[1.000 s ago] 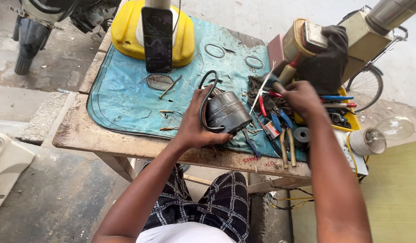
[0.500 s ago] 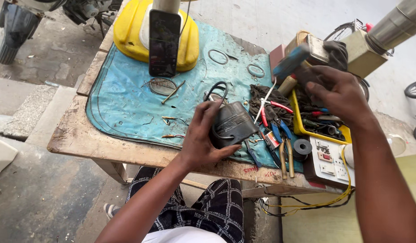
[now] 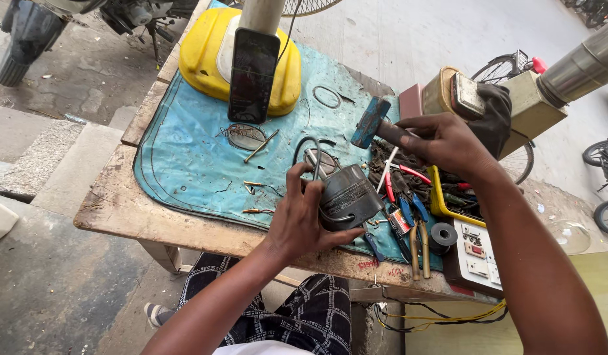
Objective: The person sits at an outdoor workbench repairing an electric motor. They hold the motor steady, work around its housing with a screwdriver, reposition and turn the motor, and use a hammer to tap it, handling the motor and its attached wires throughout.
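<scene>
Head view: dark cylindrical metal motor [image 3: 347, 197] is being gripped by left hand [image 3: 304, 213]; blue-headed hammer [image 3: 371, 123] is being clenched in right hand [image 3: 448, 141], raised just above.

A tall dark phone screen [image 3: 253, 75] is propped upright against the yellow base [image 3: 199, 52] at the far side, and a small red-and-white label [image 3: 400, 221] is seen among the near tools.

A blue-headed hammer [image 3: 371, 122] and a dark grey motor [image 3: 348, 196] sit over a teal mat [image 3: 186, 158], with a yellow fan base [image 3: 202, 49] far left, a yellow tray [image 3: 442, 204] right, red-handled pliers [image 3: 388, 187], and black-and-white checked trousers [image 3: 317, 315] near.
</scene>
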`<action>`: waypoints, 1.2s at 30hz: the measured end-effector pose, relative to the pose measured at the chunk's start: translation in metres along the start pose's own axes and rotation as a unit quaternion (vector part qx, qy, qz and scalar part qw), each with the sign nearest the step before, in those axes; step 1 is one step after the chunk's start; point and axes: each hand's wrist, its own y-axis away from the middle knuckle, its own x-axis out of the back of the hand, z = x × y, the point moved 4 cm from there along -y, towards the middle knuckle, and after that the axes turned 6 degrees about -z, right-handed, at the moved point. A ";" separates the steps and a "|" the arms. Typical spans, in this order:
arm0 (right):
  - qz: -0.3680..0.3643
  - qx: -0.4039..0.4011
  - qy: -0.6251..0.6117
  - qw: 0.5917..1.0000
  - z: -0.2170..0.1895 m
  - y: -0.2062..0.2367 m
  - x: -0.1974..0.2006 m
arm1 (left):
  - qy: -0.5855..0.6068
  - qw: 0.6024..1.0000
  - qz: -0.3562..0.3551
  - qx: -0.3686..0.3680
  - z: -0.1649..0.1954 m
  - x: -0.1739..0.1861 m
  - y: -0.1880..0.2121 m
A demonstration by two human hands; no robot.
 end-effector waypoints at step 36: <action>-0.181 0.033 0.322 0.929 -0.107 -0.062 0.009 | 0.104 0.992 -0.050 0.058 -0.011 -0.012 0.016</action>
